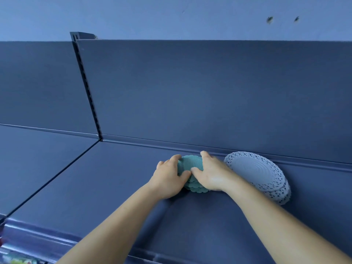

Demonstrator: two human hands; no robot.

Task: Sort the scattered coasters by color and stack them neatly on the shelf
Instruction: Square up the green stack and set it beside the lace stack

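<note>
Teal coasters (190, 164), a stack of round scallop-edged ribbed discs, sit flat on the shelf (114, 187) near its back edge, a little right of centre. Faces point up; the stack is round, so there is no real long axis, though the wide lens stretches it a bit from front to back. The lower discs fan out slightly toward the viewer at the front edge, so the stack is not fully squared.

Left hand (168, 179) presses the stack's left side, fingers curled over the far rim, thumb across the near top. Right hand (211, 174) presses the right side, index finger reaching over the back rim, thumb meeting the left thumb on top of the stack. Both grips are narrow, closed around the teal stack from opposite sides. The stack rests on the shelf, not lifted.

Just beside it to the right, pale grey coasters (261, 176) with lacy cut-out borders form a second, larger stack, lying flat, faces up, its far rim against the back panel (209, 92). The right wrist overlaps its left edge; whether the two stacks touch cannot be told.

Both forearms are bare. A slotted upright (87, 88) divides the back panel at left, and a seam runs forward from it across the shelf. The wall (171, 16) above is blue.
</note>
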